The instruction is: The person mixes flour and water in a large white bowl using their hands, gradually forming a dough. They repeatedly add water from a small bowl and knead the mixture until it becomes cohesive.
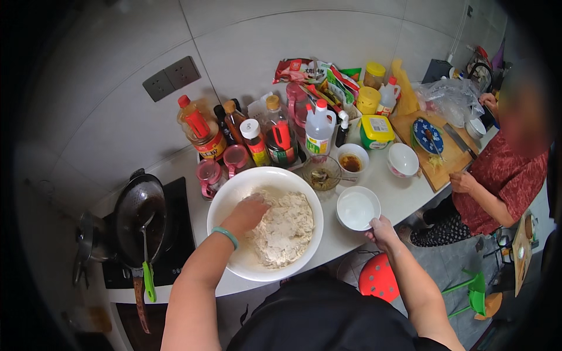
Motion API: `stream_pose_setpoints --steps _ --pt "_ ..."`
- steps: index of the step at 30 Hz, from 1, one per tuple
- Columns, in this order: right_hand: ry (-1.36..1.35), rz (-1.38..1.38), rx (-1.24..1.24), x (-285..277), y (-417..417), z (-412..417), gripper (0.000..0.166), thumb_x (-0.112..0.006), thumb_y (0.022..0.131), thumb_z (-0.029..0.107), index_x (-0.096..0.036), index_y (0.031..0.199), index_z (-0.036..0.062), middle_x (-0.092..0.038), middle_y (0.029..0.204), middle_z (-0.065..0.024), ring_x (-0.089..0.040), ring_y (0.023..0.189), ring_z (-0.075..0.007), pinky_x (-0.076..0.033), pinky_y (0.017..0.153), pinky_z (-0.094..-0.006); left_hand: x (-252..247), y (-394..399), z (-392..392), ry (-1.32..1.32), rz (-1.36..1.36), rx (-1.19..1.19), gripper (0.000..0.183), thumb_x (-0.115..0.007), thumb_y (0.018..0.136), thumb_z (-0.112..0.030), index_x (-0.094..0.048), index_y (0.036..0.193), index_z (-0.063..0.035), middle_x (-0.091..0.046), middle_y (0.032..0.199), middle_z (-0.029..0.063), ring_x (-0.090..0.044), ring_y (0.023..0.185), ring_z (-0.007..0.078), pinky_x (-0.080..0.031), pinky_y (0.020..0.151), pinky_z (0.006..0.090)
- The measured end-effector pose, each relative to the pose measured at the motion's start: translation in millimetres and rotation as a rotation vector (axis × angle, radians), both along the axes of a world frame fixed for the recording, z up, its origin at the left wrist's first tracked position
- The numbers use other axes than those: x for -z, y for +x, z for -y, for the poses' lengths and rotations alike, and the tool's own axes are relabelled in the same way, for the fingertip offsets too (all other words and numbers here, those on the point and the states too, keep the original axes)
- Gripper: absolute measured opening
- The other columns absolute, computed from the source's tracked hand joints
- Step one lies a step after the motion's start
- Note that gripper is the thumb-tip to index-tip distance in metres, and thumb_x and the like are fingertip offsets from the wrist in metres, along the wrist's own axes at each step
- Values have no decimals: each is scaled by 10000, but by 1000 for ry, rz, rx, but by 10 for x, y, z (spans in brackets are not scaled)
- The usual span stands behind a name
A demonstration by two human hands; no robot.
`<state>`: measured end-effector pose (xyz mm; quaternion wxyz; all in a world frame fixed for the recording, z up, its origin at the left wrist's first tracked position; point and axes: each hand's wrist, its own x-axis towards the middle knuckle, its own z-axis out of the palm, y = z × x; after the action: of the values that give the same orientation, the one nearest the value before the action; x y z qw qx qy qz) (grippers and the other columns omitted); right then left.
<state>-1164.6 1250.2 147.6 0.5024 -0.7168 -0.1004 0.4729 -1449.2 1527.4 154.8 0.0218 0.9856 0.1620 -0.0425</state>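
Note:
A large white mixing bowl (215,210) stands at the counter's front, holding pale, shaggy flour dough (287,228) with dry flour on top. My left hand (250,213), a green bangle at its wrist, reaches inside this bowl. Its fingertips touch the far left side of the dough and are partly hidden, so their grip is unclear. To the right, my flour-dusted right hand (381,232) grips the near rim of a small white bowl (358,208). What looks like clear liquid lies in that bowl, which is held near the counter's front edge.
At left, a wok (140,210) with a green-handled ladle (148,274) sits on a black cooktop. Bottles (276,136) and a glass sauce bowl (322,173) stand behind. Another person (496,184) is beside a cutting board (401,123) with a cleaver (459,139). A red stool (378,276) stands below.

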Motion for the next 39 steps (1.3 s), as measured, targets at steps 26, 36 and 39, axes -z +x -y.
stream_pose_setpoints --steps 26,36,39 --pt "-147 735 -236 -589 -479 -118 526 -559 821 351 -458 1213 16 -626 924 -192 -605 893 -317 -458 810 -380 -107 208 -148 -105 -256 -106 193 -508 752 -95 -608 909 -44 -637 853 155 -622 789 325 -500 712 408" --pt "54 724 -394 -254 -1099 -1047 529 -411 863 216 -253 1347 72 -507 1164 -237 -528 1003 -386 -420 856 -428 690 144 -825 -357 435 -65 170 -529 715 -106 -629 820 -18 -606 897 192 -562 883 360 -460 760 449" --pt "38 751 -390 -168 -1111 -1068 516 -385 862 172 -254 1359 119 -548 1102 -223 -550 952 -382 -438 799 -434 1363 -672 -1101 -464 543 -383 138 -527 721 -96 -624 771 -12 -604 801 199 -572 806 381 -466 713 462"
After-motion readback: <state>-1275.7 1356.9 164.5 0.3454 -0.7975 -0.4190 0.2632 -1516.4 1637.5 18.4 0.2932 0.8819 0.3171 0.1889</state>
